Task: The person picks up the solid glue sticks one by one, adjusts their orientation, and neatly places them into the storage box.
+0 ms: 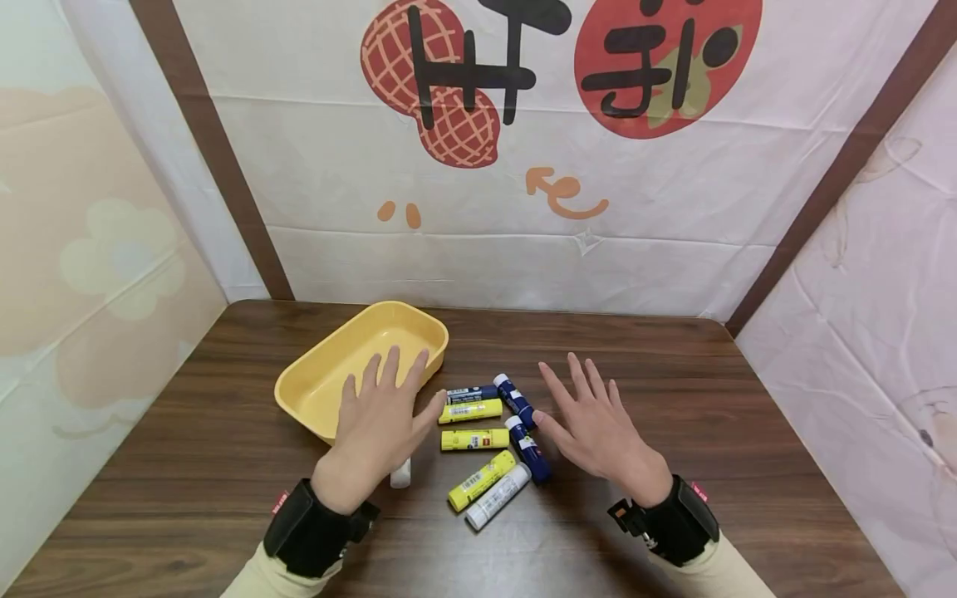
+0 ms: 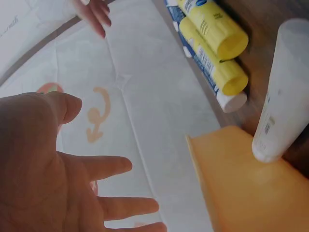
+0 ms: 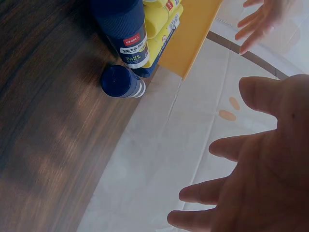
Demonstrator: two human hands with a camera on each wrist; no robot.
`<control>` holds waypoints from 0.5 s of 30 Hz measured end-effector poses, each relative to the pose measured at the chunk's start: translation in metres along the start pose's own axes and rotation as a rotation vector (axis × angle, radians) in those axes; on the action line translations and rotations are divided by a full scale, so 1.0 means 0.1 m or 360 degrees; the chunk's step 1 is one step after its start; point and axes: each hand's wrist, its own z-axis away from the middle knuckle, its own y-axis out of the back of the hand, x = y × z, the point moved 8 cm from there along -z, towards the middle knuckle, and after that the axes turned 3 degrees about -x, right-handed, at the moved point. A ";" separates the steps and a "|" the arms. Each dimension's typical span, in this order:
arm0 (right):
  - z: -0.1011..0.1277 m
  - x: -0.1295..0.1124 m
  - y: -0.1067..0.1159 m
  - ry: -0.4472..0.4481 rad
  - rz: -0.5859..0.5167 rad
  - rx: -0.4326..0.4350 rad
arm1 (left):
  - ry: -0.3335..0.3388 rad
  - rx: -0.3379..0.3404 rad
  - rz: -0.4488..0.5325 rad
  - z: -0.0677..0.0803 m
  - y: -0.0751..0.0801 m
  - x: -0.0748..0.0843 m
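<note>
My left hand (image 1: 381, 428) hovers with fingers spread, overlapping the front of a yellow basin (image 1: 308, 384) in the head view. Beneath it, a white glue stick (image 1: 401, 474) is partly hidden. My right hand (image 1: 598, 428) is spread too, holding nothing, just right of the glue sticks. Those lie loosely grouped between the hands: three yellow ones (image 1: 474, 439), three dark blue ones (image 1: 527, 449) and a white one (image 1: 498, 497). "Deli" and "glue stick" are printed on a blue glue stick (image 3: 130, 41) in the right wrist view. Both palms look bare in the wrist views.
The basin stands at the back left of a dark wood-grain table (image 1: 673, 374). Behind the table hangs a white printed cloth (image 1: 478, 266), with further cloth panels (image 1: 867, 332) at both sides. Each wrist wears a black strap (image 1: 308, 529).
</note>
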 end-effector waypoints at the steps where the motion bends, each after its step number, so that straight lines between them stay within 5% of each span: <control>1: 0.00 0.00 0.00 0.0000 -0.0001 -0.0001 | 0.0001 0.0000 0.0011 -0.01 0.03 -0.02; 7: 0.00 0.00 0.00 -0.0004 0.0008 0.0006 | 0.0005 -0.0035 0.0150 -0.09 0.24 -0.32; 15: 0.02 0.02 -0.01 -0.0010 0.0001 0.0003 | 0.0017 -0.0066 0.0404 -0.12 0.55 -1.04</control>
